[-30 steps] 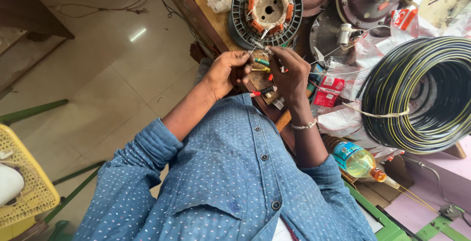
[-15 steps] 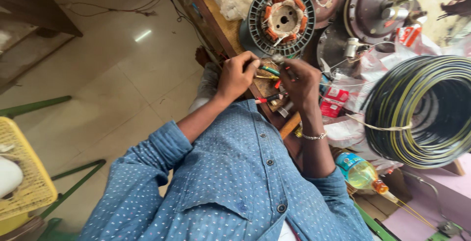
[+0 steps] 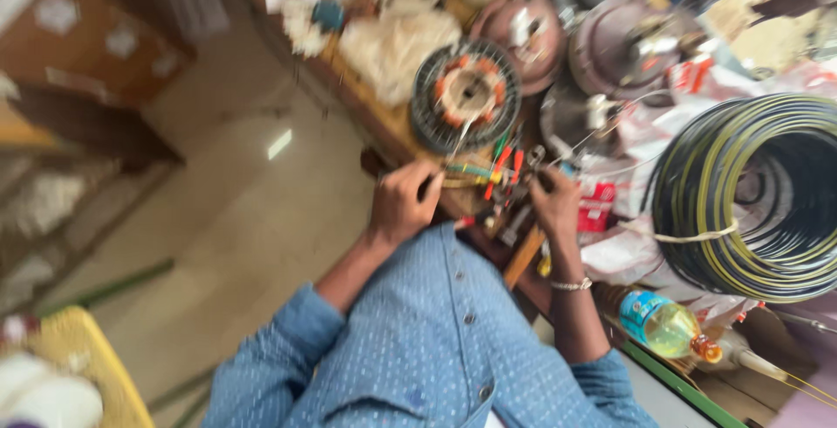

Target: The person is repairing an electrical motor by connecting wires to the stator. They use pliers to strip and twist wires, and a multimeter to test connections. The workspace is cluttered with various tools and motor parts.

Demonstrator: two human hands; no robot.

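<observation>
Wires (image 3: 466, 173), thin and coloured, stretch blurred between closed left hand (image 3: 403, 203) and right hand (image 3: 554, 204), whose grip cannot be told.

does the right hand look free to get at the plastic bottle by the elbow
Probably not right away. The right hand is up at the bench edge, seemingly busy with small wires, though blur hides its grip. The plastic bottle lies in the open beside that forearm, nothing covering it, so letting go and drawing back would likely reach it.

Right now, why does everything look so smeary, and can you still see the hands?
In the head view, motion blur smears everything; the left hand and right hand still show, both soft-edged, at a bunch of wires. The wire coil streaks, and a bright patch glares on the floor.
</observation>
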